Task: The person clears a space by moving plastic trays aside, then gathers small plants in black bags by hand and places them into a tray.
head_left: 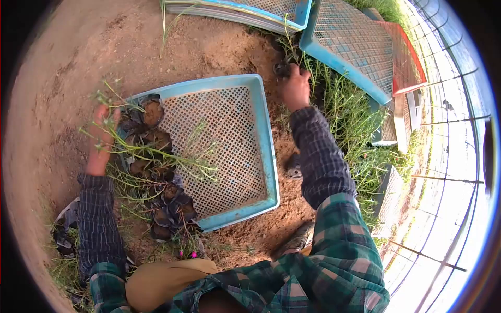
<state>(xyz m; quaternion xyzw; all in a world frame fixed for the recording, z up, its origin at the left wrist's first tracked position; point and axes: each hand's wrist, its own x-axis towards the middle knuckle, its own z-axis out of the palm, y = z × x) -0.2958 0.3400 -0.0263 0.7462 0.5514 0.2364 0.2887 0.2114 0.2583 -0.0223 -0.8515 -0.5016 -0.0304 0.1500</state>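
My right hand [296, 88] reaches past the tray's upper right corner, its fingers closed on a small black seedling bag [282, 69] with a leafy stem. On the left, my left hand [100, 136] is beside the row of soil-filled black seedling bags [153, 112]. Green stems and leaves cross in front of it and hide much of its fingers. The bags stand along the left side of a blue mesh-bottomed tray [269, 156], their plants leaning over it and outward.
Stacked blue trays [237, 10] lie at the top, with a tilted blue tray [344, 65] and a red one [408, 57] at the right. Leafy plants [360, 125] grow below them. A wire fence [443, 180] borders the right. Another black bag [294, 166] lies beside the tray.
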